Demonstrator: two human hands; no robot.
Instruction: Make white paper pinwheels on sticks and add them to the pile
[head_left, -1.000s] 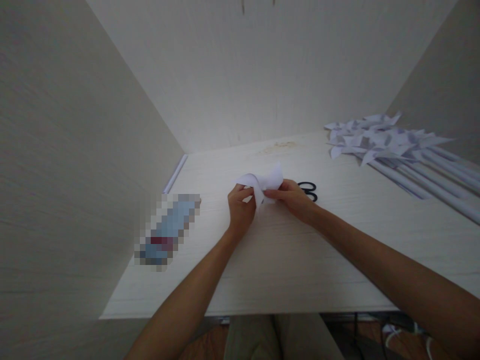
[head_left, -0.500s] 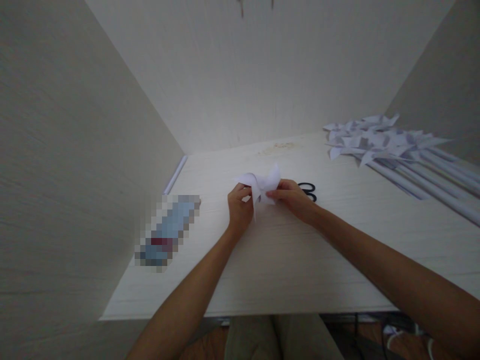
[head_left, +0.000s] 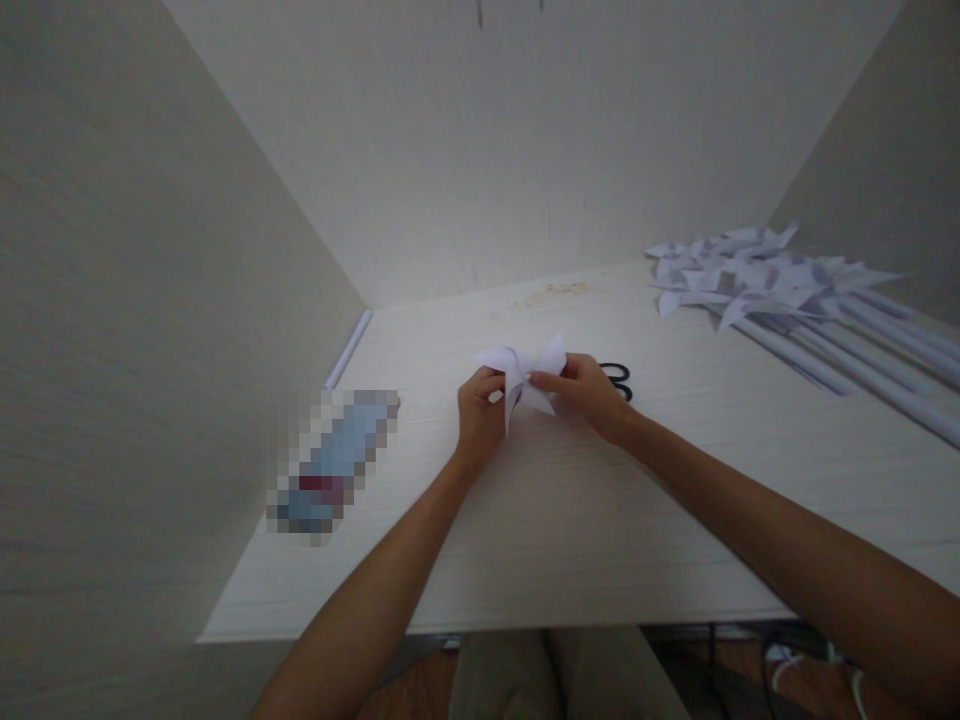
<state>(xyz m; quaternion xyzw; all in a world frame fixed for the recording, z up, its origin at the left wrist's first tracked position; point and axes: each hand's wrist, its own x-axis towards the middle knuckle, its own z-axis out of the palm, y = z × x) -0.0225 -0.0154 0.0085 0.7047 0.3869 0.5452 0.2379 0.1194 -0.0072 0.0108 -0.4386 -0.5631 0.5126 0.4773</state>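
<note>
Left hand: I see my left hand [head_left: 480,412] near the middle of the desk, fingers curled and pinched on the left side of a folded white paper piece [head_left: 525,372].
Right hand: my right hand [head_left: 589,392] meets it from the right, thumb and fingers closed on the same paper at its centre.
Paper piece: it is held between both hands just above the white desk [head_left: 570,520], with pointed flaps fanning out to the left, up to the right, and down. I cannot tell whether any flap touches the desk.
Scissors: black-handled scissors [head_left: 619,378] lie on the desk just behind my right hand, partly hidden by it.
Pinwheels: a pile of finished white paper pinwheels [head_left: 739,272] lies at the far right, well apart from my hands, their long white sticks [head_left: 862,345] running towards the near right.
Blurred object: a pixelated blue and red shape [head_left: 334,462] lies on the left part of the desk, close to the left wall.
Walls: pale panels [head_left: 150,300] enclose the desk on the left, far side and right.
</note>
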